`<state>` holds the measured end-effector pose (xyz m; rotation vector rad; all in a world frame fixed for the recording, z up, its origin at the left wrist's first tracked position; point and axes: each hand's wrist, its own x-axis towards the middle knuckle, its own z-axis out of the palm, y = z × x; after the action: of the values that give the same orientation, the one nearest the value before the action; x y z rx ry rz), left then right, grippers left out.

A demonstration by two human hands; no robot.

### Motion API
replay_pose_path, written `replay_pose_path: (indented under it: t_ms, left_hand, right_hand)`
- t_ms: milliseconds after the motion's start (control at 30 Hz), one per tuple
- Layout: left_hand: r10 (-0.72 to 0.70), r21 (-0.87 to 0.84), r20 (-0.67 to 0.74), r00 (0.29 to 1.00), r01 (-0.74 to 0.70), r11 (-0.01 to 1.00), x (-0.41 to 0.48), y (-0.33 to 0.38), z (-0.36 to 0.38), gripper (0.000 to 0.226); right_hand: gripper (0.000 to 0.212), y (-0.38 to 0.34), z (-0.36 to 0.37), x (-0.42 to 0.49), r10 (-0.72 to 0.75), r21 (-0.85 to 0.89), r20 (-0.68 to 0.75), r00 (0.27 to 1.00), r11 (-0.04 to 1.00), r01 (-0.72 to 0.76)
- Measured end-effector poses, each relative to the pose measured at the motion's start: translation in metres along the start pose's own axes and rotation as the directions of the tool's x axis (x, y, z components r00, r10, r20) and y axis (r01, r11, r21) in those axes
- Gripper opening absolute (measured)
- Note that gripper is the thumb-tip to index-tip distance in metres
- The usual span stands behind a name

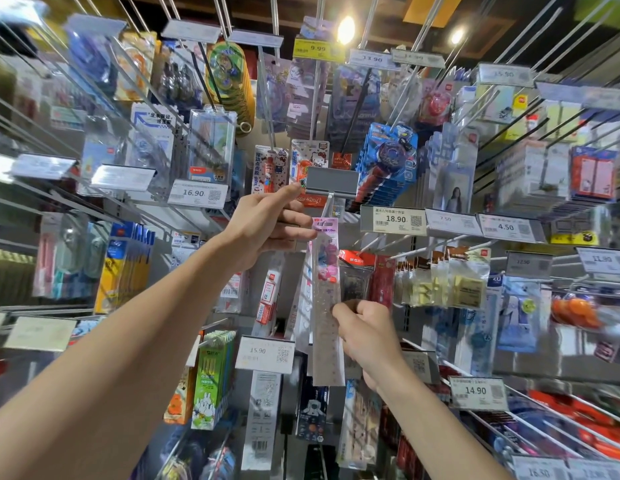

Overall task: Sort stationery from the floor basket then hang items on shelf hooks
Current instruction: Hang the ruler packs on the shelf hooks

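Note:
A long clear ruler pack (pixel 327 299) with a pink header card and cartoon stickers hangs upright in the middle of the shelf wall. Its top sits at the white hook (pixel 331 199) under a blank grey price holder (pixel 331 181). My left hand (pixel 267 223) is raised beside the pack's top; its fingers touch the pink header, and the index finger points up toward the grey holder. My right hand (pixel 364 330) pinches the pack's right edge lower down. The floor basket is out of view.
Metal hooks full of packaged stationery surround the spot on every side. Price tags jut forward: 16.90 (pixel 197 194) at left, 18.90 (pixel 393 220) at right, 15.90 (pixel 265 355) below. Red packs (pixel 357 271) hang right next to the ruler pack.

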<state>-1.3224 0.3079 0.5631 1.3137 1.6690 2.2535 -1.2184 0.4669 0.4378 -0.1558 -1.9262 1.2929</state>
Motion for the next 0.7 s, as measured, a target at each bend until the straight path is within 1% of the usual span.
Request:
replay_pose_path:
  t_ms: [167, 400, 533, 633, 700]
  left_hand:
    - [-0.006, 0.003, -0.011, 1.000, 0.006, 1.000, 0.000, 0.000, 0.001, 0.034]
    - [-0.014, 0.006, -0.012, 1.000, 0.014, 1.000, 0.002, -0.002, 0.000, 0.035]
    - [-0.008, 0.010, -0.016, 1.000, 0.008, 1.000, 0.002, -0.002, 0.000, 0.034]
    - [-0.009, 0.015, -0.019, 1.000, 0.009, 1.000, 0.002, -0.001, 0.000, 0.034]
    - [-0.013, 0.020, -0.015, 1.000, 0.013, 1.000, 0.002, 0.000, 0.000, 0.034]
  right_hand:
    - [0.036, 0.001, 0.002, 0.001, 0.014, 0.012, 0.001, 1.000, 1.000, -0.014]
    - [0.038, 0.000, 0.004, 0.003, 0.038, 0.023, 0.021, 0.999, 0.999, -0.039]
    - [0.032, -0.002, 0.005, 0.007, 0.125, 0.002, 0.012, 0.992, 0.992, -0.125]
    - [0.028, -0.010, 0.006, 0.013, 0.210, 0.022, 0.028, 0.977, 0.977, -0.211]
    - [0.015, -0.015, 0.009, 0.026, 0.247, 0.014, 0.006, 0.969, 0.969, -0.247]
